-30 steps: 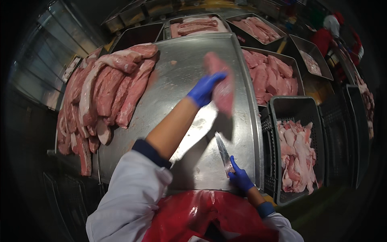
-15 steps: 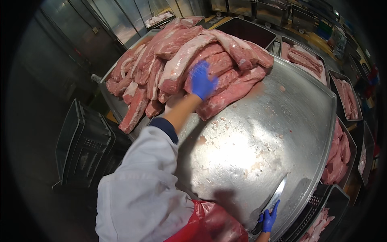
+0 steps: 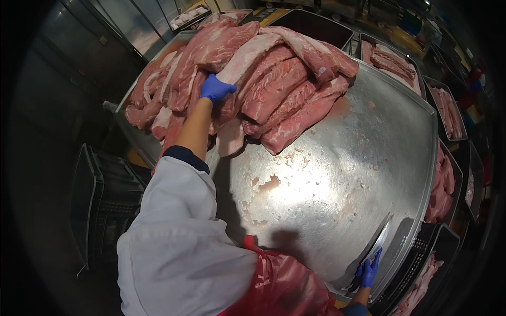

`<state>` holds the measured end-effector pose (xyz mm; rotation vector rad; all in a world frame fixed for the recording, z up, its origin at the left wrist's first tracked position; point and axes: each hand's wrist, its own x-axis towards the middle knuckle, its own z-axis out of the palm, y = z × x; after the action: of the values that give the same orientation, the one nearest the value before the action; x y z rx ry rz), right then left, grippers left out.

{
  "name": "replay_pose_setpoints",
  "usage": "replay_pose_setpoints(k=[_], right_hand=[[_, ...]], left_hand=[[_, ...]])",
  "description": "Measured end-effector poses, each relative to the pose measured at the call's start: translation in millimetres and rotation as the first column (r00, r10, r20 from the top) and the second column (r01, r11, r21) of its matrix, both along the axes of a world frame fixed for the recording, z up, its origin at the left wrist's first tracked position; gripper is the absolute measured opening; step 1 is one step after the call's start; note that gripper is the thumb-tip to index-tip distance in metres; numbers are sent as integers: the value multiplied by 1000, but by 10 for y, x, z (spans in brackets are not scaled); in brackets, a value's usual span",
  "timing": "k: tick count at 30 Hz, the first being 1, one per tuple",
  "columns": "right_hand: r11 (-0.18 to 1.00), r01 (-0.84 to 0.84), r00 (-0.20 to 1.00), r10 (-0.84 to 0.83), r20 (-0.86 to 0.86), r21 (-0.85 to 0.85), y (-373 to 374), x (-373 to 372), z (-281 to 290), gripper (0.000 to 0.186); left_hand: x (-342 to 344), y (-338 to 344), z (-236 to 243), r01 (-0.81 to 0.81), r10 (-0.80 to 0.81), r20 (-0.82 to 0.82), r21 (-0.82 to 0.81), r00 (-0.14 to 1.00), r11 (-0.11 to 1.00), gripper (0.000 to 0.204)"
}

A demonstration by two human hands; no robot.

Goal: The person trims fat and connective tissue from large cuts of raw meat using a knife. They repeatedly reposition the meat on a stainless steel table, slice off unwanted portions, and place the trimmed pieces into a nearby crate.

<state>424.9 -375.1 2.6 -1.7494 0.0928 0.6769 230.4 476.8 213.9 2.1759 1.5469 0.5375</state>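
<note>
Black crate (image 3: 103,210) below-left of your left arm, off table edge. Your left hand (image 3: 216,88), blue-gloved, fingers closed over pale slab (image 3: 247,58) atop meat pile (image 3: 274,89), gripping top piece, likely easiest to free. Steel table (image 3: 337,174) bare between your hands. Your right hand (image 3: 369,271) closed round knife (image 3: 380,242), blade pointing away from body, parked near edge. Versus half second ago: left grip unchanged, knife hand slightly more in view.

Bright overhead glare whitens the steel table (image 3: 337,174); fisheye edges bend and darken, corners black.
</note>
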Motion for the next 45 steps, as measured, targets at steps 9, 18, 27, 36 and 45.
replay_pose_setpoints(k=[9,18,27,36,45], right_hand=[[999,-25,1000,25,-7,43,85,-8,110,83],[988,-111,994,112,-2,111,-135,68,-121,84],[985,-9,996,-7,94,173,-516,-240,174,73],[942,-332,935,323,149,40,-49,-210,750,66],[425,-893,430,903,-2,-147,1703,-1268,911,85]], left_hand=[[340,-492,-627,189,197,579,-538,791,821,37],[1699,-3348,-1556,459,178,686,-634,706,623,38],[7,-4983,-1669,581,-411,411,-562,814,588,80],[-3883,-2877,-1897,-527,397,-474,-178,786,831,54],[-3717,-4400,-1818,115,-211,-137,-506,968,855,38]])
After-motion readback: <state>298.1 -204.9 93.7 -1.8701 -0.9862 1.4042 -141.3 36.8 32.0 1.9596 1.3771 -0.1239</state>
